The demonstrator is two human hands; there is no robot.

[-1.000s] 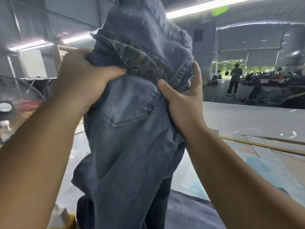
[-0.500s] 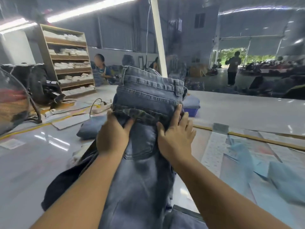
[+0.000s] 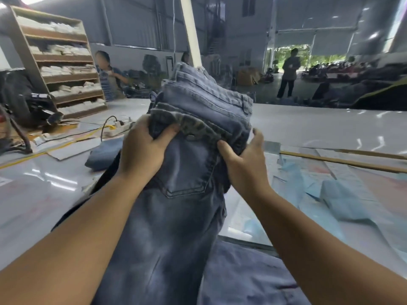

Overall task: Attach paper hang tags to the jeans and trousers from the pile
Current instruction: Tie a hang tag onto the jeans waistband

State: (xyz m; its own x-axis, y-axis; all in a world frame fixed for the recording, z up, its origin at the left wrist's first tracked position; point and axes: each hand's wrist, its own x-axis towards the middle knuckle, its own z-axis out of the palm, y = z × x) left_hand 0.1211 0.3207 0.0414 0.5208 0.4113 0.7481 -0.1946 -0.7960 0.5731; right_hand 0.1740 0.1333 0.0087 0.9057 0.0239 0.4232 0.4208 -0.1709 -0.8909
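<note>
Jeans (image 3: 189,216) coming lower toward bench (image 3: 35,194); left hand (image 3: 143,150) gripping folded waistband, right hand (image 3: 244,164) pinching it, fingers half-spread. Positioning step; tagging needs waistband exposed.

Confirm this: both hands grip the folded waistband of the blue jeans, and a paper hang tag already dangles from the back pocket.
Not quite. The head view shows the left hand and right hand gripping the folded waistband of the blue jeans, but no paper hang tag is seen on the back pocket.
</note>
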